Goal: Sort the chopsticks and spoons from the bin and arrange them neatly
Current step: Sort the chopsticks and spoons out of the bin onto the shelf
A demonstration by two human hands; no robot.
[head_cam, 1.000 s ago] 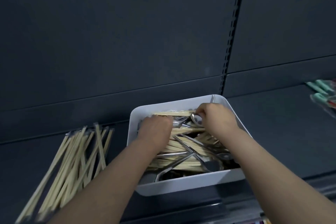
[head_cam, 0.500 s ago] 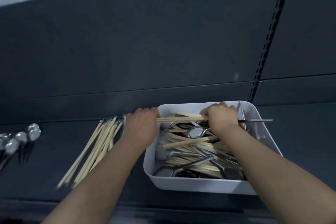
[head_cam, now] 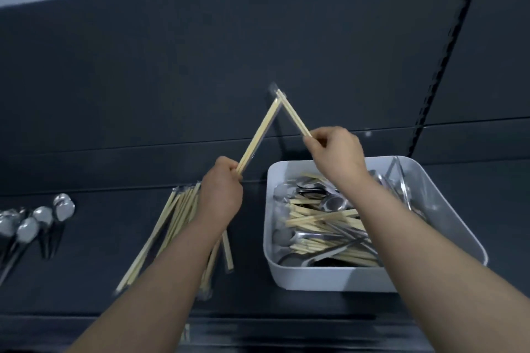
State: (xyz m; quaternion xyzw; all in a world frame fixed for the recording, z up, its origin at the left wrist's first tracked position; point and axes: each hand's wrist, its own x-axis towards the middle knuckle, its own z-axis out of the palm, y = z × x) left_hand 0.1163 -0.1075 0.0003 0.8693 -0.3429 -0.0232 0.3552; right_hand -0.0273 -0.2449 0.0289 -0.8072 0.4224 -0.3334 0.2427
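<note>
Both hands are up over the back of the white bin (head_cam: pixel 329 281), each with its own catch of wooden sticks. The left hand (head_cam: pixel 222 195), just left of the bin, has its fingers curled tight round the lower ends of the left-hand chopsticks (head_cam: pixel 259 132). The right hand (head_cam: pixel 338 152), above the bin's far rim, pinches the right-hand chopsticks (head_cam: pixel 294 114) between thumb and curled fingers. The two lots lean towards each other and their far tips meet in a peak above the bin. I would guess two sticks to a hand, possibly in clear wrappers, though the blur makes that hard to swear to. To my eye the job now is to get them onto the chopstick pile (head_cam: pixel 175 218) lying left of the bin. It would go best if the two lots were brought side by side first and their ends squared. They could then be lowered along the line of the pile rather than dropped across it, since the pile is fanning out at its near end. Plenty of chopsticks and bin spoons (head_cam: pixel 334 203) remain tangled inside. The sorted spoons (head_cam: pixel 34 223) lie well to the left of the bin, beyond the pile.
</note>
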